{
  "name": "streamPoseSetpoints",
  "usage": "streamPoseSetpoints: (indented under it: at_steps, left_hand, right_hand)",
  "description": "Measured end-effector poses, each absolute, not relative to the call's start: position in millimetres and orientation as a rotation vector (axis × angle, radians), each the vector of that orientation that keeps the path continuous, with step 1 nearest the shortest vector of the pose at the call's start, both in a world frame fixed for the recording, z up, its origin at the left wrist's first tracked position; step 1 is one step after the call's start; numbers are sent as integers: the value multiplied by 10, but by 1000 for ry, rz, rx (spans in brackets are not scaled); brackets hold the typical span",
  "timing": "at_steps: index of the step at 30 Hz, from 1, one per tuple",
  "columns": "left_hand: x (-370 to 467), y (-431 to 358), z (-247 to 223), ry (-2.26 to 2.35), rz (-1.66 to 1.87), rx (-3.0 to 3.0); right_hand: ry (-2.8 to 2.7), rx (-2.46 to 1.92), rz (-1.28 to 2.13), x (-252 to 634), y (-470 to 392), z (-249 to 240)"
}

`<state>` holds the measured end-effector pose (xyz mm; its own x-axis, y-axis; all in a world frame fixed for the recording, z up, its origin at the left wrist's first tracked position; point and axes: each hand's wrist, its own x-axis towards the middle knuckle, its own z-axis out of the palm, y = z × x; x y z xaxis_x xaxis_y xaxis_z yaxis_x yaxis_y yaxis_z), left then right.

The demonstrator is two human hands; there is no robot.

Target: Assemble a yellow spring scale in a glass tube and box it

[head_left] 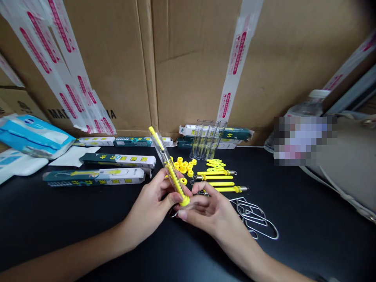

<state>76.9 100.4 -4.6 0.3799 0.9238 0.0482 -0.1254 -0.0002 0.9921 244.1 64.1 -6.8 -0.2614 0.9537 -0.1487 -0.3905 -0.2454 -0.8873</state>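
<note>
A clear tube with a yellow rod and spring inside is held tilted over the black table, its yellow cap at the lower end. My left hand wraps its fingers and thumb round the lower part of this tube. At the capped end, my right hand has thumb and fingers closed on a metal ring, partly hidden by the fingers. Just beyond the hands lie yellow caps, yellow rods with metal ends and flat yellow pieces. Metal hooks lie right of my right hand.
Several clear tubes stand upright behind the yellow parts. Printed boxes lie at the left and more at the back. A blue packet is far left; a bottle and a bag are right. Cardboard rises behind.
</note>
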Motion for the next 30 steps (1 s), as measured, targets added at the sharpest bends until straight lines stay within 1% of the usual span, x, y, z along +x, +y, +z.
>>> streamPoseSetpoints:
  at_steps: [4, 11, 19, 30]
  left_hand:
    - [753, 967, 13, 825, 1018, 1280]
    - [712, 948, 9, 848, 989, 1504]
    - [756, 969, 3, 824, 945, 1554]
    - [767, 890, 13, 770, 868, 1515]
  right_hand:
    - [-980, -959, 1685, 2460, 661, -28]
    - [-1170, -984, 1687, 2482, 664, -66]
    - [-1177, -952, 1615, 2445, 655, -125]
    - [-1201, -925, 1694, 2465, 637, -71]
